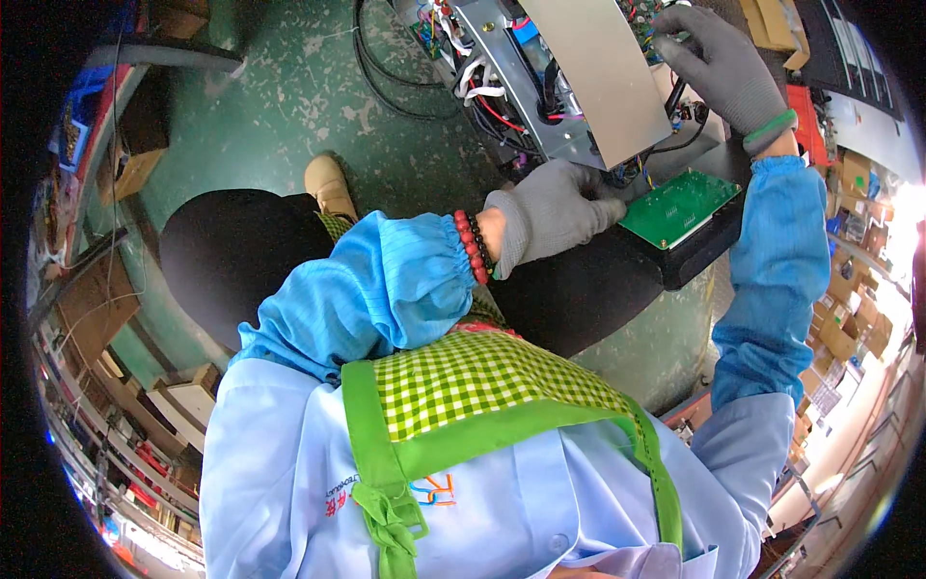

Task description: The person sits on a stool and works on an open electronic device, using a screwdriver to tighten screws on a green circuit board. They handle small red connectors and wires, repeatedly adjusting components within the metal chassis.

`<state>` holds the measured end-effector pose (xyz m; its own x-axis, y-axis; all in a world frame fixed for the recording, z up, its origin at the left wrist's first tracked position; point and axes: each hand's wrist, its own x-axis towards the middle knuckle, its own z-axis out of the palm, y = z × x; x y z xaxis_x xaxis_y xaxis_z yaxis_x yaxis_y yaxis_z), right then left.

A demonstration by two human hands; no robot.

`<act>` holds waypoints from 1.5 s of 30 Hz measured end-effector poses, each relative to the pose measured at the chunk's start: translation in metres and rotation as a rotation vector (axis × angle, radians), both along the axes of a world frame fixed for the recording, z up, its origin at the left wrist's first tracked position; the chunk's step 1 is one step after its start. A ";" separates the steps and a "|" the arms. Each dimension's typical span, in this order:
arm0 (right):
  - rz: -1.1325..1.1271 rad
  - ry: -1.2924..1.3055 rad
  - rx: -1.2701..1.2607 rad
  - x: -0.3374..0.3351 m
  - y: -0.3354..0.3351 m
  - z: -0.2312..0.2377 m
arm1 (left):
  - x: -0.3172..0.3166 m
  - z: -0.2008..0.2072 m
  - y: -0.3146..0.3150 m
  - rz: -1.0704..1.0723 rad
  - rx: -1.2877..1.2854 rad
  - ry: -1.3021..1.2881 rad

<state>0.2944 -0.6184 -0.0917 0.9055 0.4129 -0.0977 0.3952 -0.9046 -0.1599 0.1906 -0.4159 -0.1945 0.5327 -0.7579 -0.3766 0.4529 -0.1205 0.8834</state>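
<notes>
In front of me lies an opened electronics unit [511, 72] with a bare metal cover panel [603, 82] and bundles of coloured wires. My left hand [555, 214], in a grey glove, is at the near edge of this unit with its fingers bent together. Their tips are partly hidden, so what they grip cannot be made out. Beside its thumb a green circuit board [680, 207] lies on a black surface. My right hand [723, 72], also gloved, reaches over the unit's right side. Its fingers are curled in among the parts there, and anything between them is hidden.
Black cables [371, 63] loop over the worn green floor [275, 106] at the unit's left. A red box [805, 121] and cardboard [772, 24] stand to the right. Shelving with a blue bin [82, 121] runs along the left side. My knee [236, 251] is close below.
</notes>
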 end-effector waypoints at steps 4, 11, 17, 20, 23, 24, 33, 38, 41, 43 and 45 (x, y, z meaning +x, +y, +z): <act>-0.015 0.022 -0.015 0.002 -0.004 0.000 | -0.002 0.001 -0.003 0.043 0.000 -0.107; -0.029 0.052 0.014 0.001 -0.001 -0.007 | -0.004 -0.003 -0.001 0.042 -0.013 0.130; -0.025 0.070 -0.052 -0.002 0.001 -0.005 | 0.003 0.004 0.004 0.025 0.013 0.202; -0.057 0.091 -0.074 -0.005 0.002 0.004 | 0.003 0.008 0.003 0.012 -0.027 0.178; 0.031 0.056 -0.054 -0.001 0.005 -0.002 | 0.007 0.014 0.011 0.029 0.053 0.189; 0.065 0.041 -0.041 0.000 0.004 -0.003 | 0.008 0.016 0.012 0.027 0.085 0.208; -0.030 0.161 0.010 0.003 -0.021 -0.024 | 0.004 0.008 0.016 0.050 0.003 0.258; 0.053 0.105 -0.014 0.004 -0.029 -0.022 | 0.006 -0.013 0.041 0.041 -0.161 -0.521; -0.058 0.213 0.024 0.003 -0.020 -0.022 | -0.004 -0.024 0.045 0.207 -0.311 -0.393; -0.070 0.234 0.038 0.002 -0.019 -0.021 | -0.014 -0.002 0.044 0.409 -0.461 0.677; -0.048 0.218 0.026 0.002 -0.022 -0.024 | -0.018 -0.002 0.041 0.384 -0.332 0.612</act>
